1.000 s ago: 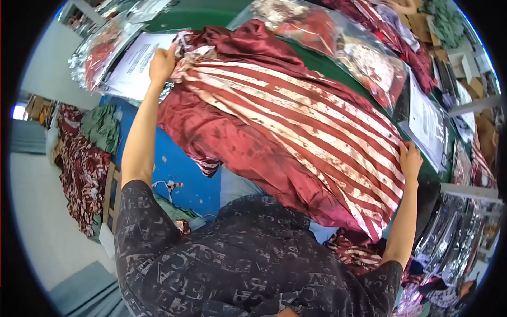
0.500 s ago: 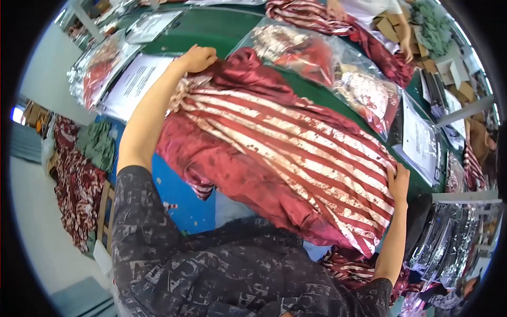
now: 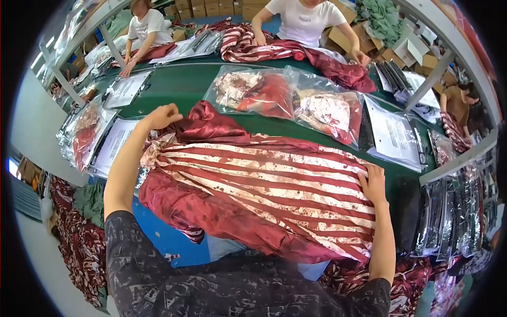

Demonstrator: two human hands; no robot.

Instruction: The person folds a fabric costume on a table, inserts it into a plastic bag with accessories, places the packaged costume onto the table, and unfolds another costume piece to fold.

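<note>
A dark red and cream striped satin garment (image 3: 264, 179), spattered with dark blotches, lies spread across the near side of the table. Its gathered end (image 3: 153, 150) is on the left and the wide striped end on the right. My left hand (image 3: 162, 116) is above the gathered end beside a bunched red satin part (image 3: 214, 127); its fingers are curled together, and what they hold, if anything, is hidden. My right hand (image 3: 375, 185) rests on the striped cloth at its right edge, fingers stretched out.
Clear bags of red and cream clothing (image 3: 253, 92) lie on the green table (image 3: 174, 79) beyond the garment. Bagged printed sheets (image 3: 396, 134) lie to the right. Across the table, a person (image 3: 306, 21) handles striped cloth (image 3: 264, 50); another person (image 3: 148, 31) works at far left.
The view has tilted up, showing more of the far side. My left hand's fingers look less tightly closed and sit just off the red cloth. My right hand stays at the garment's right edge.
</note>
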